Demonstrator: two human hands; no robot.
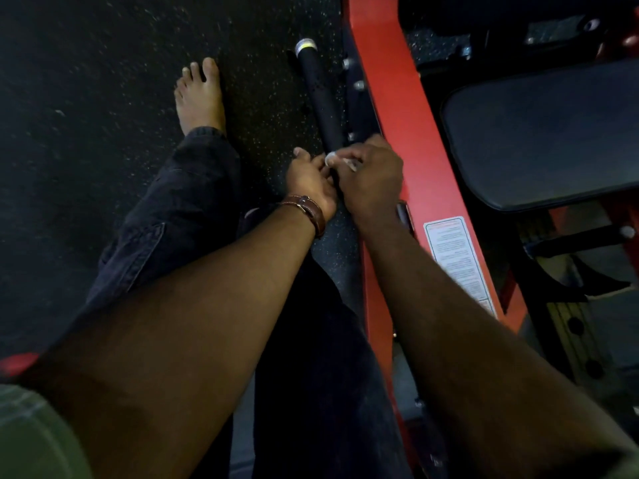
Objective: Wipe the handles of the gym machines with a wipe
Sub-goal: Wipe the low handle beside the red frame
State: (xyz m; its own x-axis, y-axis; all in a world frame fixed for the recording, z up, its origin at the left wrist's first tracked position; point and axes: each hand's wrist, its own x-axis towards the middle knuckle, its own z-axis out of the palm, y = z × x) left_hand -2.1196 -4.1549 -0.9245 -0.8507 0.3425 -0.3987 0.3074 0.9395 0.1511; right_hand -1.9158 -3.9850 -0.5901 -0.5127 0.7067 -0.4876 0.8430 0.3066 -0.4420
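Wiping step under way: my right hand (371, 174) pinches the wipe (337, 160) at the handle (320, 102) base; my left hand (311, 178) grips beside it. Next, I judge: stroke beyond my fingers toward the cap.

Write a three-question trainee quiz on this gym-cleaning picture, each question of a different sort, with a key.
1. True or false: the black handle has a silver cap with a yellow band at its far end.
2. Which holds the white wipe? A. left hand B. right hand C. neither
3. Fill in: the machine frame beside the handle is ____ in colour.

Key: 1 true; 2 B; 3 red.
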